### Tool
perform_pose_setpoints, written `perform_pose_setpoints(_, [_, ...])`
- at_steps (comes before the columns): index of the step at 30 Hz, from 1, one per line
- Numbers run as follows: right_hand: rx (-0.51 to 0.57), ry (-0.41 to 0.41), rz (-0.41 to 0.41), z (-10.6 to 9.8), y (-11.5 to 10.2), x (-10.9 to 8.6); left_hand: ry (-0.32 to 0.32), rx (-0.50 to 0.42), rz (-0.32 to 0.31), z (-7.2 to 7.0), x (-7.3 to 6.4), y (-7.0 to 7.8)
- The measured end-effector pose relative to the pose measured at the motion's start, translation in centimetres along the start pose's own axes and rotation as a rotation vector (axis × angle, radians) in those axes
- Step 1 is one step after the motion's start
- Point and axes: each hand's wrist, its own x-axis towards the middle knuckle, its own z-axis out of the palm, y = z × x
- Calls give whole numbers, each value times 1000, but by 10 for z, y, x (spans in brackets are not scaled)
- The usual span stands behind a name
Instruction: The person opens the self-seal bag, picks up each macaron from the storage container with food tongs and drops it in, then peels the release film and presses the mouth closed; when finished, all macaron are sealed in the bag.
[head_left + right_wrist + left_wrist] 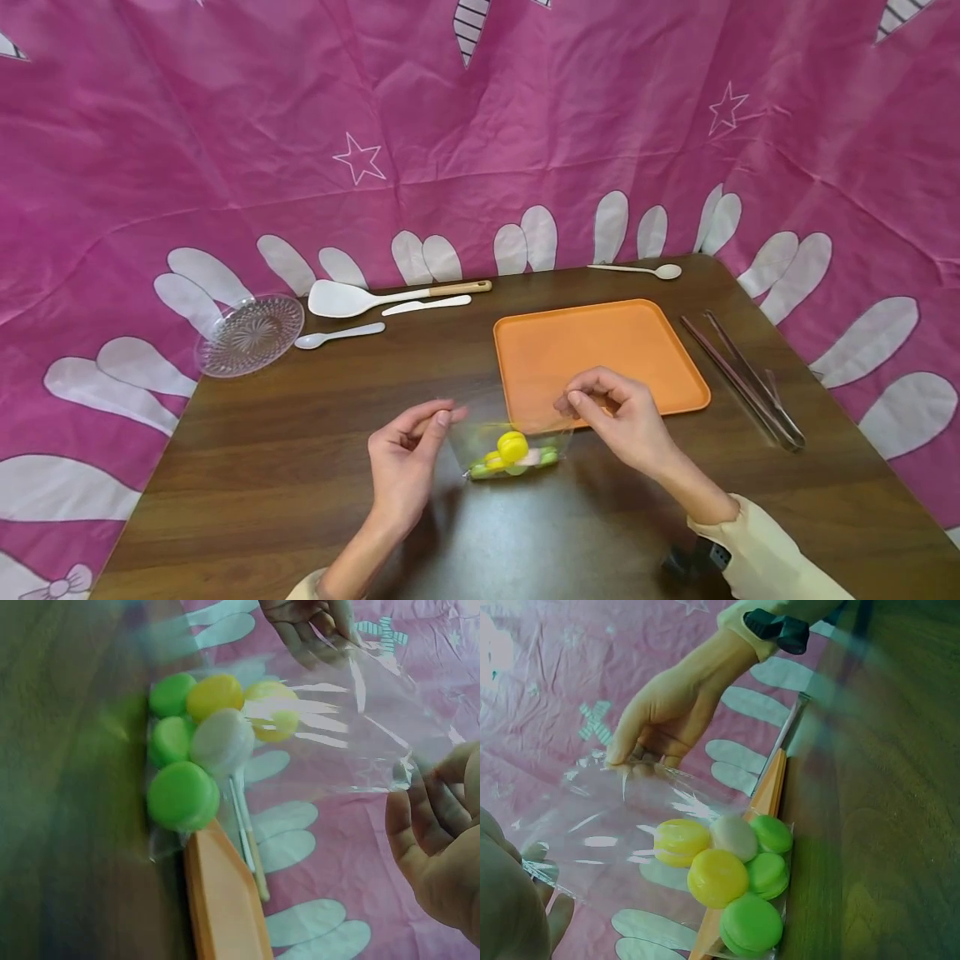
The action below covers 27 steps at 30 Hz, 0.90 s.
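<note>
Between both hands a clear plastic bag [607, 825] is stretched by its top corners, just in front of the orange tray. Low in the bag lie several macarons: green [751, 924], yellow [717, 878] and one pale [223, 742]. My left hand [405, 454] pinches the left corner between thumb and fingers. The opposite corner is pinched by my right hand [622, 421], held over the tray's near edge. In the wrist views the bag's top edge runs from one hand to the other. Whether the bag's bottom touches the table I cannot tell.
Ahead of the hands lies the orange tray [592, 342], with metal tongs [750, 383] at its right. A pale spoon [667, 272] is behind it. Back left are a clear plate [251, 333], white spatula [337, 298], white knife [426, 305] and white spoon [339, 335]. Pink cloth borders the table.
</note>
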Motion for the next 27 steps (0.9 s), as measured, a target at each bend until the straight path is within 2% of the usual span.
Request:
perform_pose_setpoints(6, [-9, -15, 0, -6, 2, 5, -25, -2, 9, -4, 3, -1])
perform_pose_setpoints(8, [16, -24, 14, -8, 3, 7, -57, -3, 42, -5, 7, -2])
perform_pose_setpoints(11, [65, -46, 34, -12, 6, 9, -137, -27, 115, -9, 15, -4])
perform_pose_setpoints(16, [145, -89, 6, -18, 10, 11, -257, -60, 196, -14, 26, -8])
perform_pose_setpoints(21, [186, -109, -15, -20, 14, 14, -284, -6, 259, -17, 30, -14])
perform_pose_setpoints(25, [158, -109, -4, -19, 15, 14, -315, 1, 310, -19, 32, -16])
perform_pose_setpoints(27, [140, -108, 5, -19, 15, 15, -338, -2, 309, -21, 33, -16])
